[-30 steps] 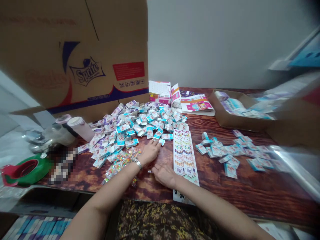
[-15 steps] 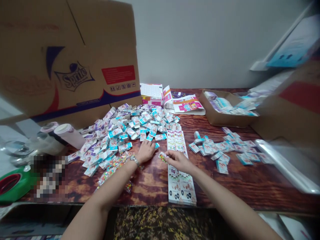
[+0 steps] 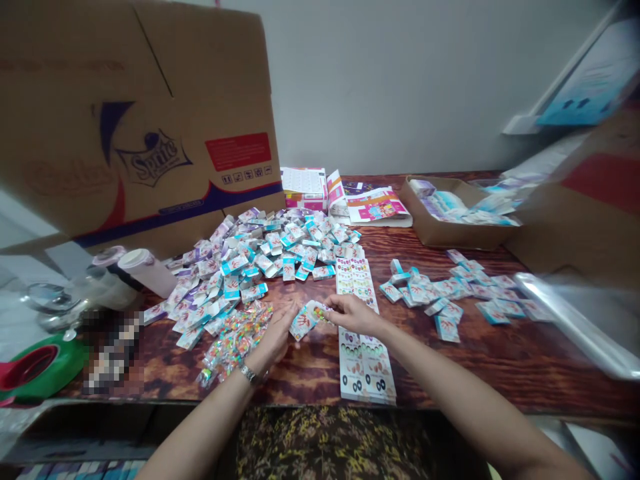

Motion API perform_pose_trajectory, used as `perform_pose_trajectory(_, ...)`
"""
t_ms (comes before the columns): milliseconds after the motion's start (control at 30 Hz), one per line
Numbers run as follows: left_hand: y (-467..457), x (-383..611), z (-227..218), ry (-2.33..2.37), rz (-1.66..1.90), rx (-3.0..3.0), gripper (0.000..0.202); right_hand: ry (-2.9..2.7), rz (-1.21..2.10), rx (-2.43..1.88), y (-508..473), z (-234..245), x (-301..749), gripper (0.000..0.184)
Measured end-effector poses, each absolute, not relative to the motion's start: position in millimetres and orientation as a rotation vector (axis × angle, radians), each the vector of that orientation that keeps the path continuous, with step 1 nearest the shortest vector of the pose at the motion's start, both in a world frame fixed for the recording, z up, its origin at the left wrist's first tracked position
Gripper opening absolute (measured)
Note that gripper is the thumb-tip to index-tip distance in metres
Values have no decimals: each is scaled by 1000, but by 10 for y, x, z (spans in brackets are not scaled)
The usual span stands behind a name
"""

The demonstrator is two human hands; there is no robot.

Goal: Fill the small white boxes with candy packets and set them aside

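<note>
We are reading the word "Sprite" on the large brown carton (image 3: 200, 73). To the right, we are seeing one red label (image 3: 239, 151) with too small lines, and below it, five small square signs (image 3: 249, 176).

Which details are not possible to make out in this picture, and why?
Head view:
Small packet: partly covered by the right hand.
Middle of the sticker sheets: behind the same hand.
Sprite carton: cut off by the left edge.
Item beside the green tape roll: pixelated.
Small box: any lettering too small.
</note>
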State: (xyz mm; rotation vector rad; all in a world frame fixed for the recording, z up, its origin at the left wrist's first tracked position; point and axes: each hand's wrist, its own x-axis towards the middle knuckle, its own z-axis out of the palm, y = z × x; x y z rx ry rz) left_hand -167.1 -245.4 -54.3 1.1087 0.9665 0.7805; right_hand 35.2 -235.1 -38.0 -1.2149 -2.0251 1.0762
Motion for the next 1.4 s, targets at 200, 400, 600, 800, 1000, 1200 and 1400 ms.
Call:
perform_pose_trajectory(200, -2395, -1765, -329, 1098, 789, 1692, 41, -2159, 1348, -1123, -2296, -250, 391, 17)
perform_pose_trajectory(400, -2331, -1756, -267, 1043, 625, 1930, 43, -2371, 1144, -1199, -2311, -140, 290, 15)
perform_pose_trajectory(600, -2386, -1661, -487, 1085, 547, 1497, 49, -1661, 1790, -1173, -2411, -347, 270, 22)
perform_pose_trajectory(800, -2391, -1650, -635, 1156, 899, 1464, 37, -1363, 1928, -1226, -2504, -497, 226, 30)
perform_pose_trajectory(1000, -2554, -1836, -420, 1027, 762, 1951, 31, -1392, 1883, -1189, -2495, -554, 234, 29)
perform_pose_trajectory(1200, -2670, -1895, -409, 949, 491, 2625, 45, -1459, 1848, -1176, -2512, -670, 182, 29)
perform_pose_trajectory(1400, -2691, -1825, -500, 1046, 492, 2607, 49, -1504, 1496, -1245, -2585, -659, 167, 30)
